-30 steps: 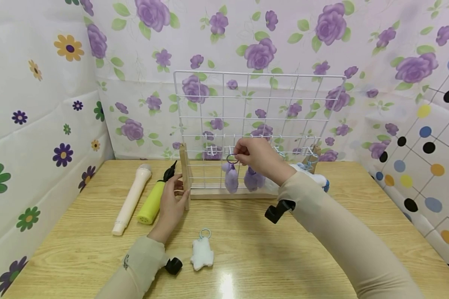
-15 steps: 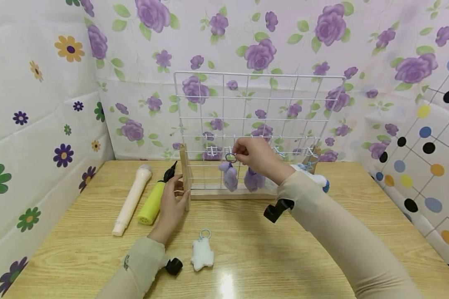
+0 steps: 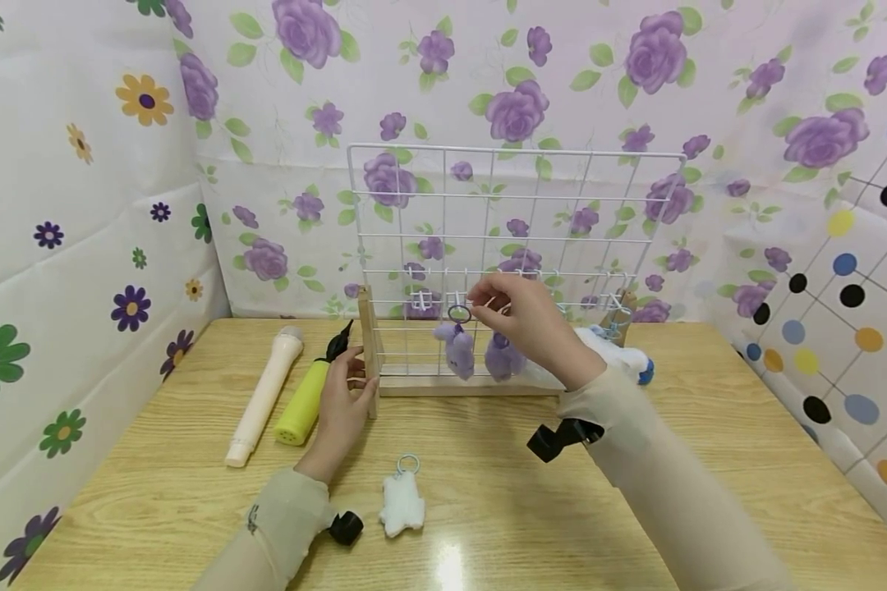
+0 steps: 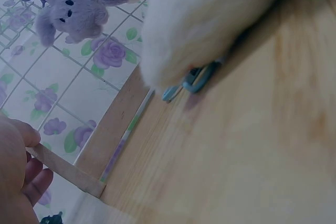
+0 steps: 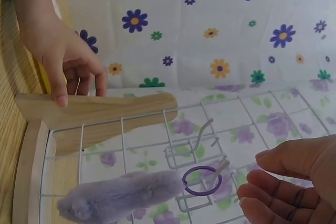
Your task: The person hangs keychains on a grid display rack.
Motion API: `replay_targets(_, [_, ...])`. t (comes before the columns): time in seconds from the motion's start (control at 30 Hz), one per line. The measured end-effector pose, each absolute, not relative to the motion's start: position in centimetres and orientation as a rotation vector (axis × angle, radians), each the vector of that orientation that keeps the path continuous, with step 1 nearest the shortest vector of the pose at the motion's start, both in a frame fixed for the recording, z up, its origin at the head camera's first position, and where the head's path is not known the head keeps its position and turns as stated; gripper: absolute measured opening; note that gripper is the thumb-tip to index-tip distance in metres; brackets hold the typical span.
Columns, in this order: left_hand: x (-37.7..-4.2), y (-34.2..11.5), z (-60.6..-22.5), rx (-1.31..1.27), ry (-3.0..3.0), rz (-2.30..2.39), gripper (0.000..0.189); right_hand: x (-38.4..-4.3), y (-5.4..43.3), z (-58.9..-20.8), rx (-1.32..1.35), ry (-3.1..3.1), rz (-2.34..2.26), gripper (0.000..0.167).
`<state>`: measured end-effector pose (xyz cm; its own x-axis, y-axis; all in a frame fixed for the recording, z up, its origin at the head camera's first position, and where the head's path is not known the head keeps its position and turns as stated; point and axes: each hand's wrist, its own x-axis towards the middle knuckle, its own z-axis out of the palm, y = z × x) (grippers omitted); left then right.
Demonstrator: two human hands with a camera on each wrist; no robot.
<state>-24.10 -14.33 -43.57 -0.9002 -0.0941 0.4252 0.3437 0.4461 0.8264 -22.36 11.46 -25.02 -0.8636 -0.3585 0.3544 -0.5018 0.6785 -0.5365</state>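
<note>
A purple plush keychain (image 3: pixel 458 351) hangs by its purple ring (image 5: pixel 202 181) on a white hook of the wire grid rack (image 3: pixel 443 195). My right hand (image 3: pixel 528 318) is just right of that ring, fingers relaxed and apart from it in the right wrist view. Behind that hand, a second purple plush keychain (image 3: pixel 503 357) is partly hidden. With thumb and fingers my left hand (image 3: pixel 343 404) grips the wooden side post (image 3: pixel 367 345) of the rack. A white plush keychain (image 3: pixel 402 502) with a light blue ring lies on the table in front.
Left of the rack lie a cream-coloured microphone-shaped stick (image 3: pixel 266 398) and a yellow-green cylinder with a black nozzle (image 3: pixel 303 402). White and blue plush keychains (image 3: pixel 617 353) hang at the rack's right end, partly behind my right arm. Patterned cloth (image 3: pixel 281 98) stands behind the table.
My right fingers have let go of the purple ring and spread slightly to the right. The purple keychain now hangs from the hook. My left hand keeps its grip on the post.
</note>
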Motion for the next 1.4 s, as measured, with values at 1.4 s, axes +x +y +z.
replay_targets(1.4, [-24.0, -14.2, -43.4, -0.207, -2.292, -1.431, 0.053, -18.0, 9.4, -34.4, 1.015, -2.595, 1.244, 0.012])
